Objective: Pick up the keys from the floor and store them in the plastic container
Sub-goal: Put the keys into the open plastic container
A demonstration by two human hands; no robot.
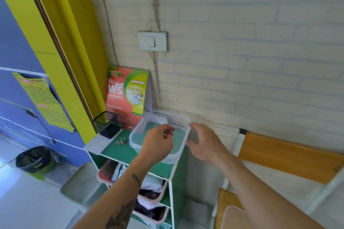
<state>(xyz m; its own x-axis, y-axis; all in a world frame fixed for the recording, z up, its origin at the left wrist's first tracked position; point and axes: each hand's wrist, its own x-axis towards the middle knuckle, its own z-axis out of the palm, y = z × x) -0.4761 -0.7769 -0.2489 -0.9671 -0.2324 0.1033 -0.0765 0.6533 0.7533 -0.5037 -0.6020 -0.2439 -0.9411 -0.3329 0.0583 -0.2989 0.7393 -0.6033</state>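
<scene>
A clear plastic container (138,132) stands on the green top of a small shelf unit (119,152). A bunch of metal keys (121,142) lies on that top, just left of the container. My left hand (158,145) hovers over the container's middle, thumb and forefinger pinched on a thin pale edge that looks like its lid. My right hand (202,143) is at the container's right rim with fingers spread, holding nothing that I can see. Motion blur hides whether it touches the rim.
A black mesh holder (106,120) and a red and green leaflet (126,96) stand behind the keys. Pink baskets of clothes (111,171) fill the lower shelves. An orange-topped table (290,156) is at the right, a lined bin (35,160) on the floor at the left.
</scene>
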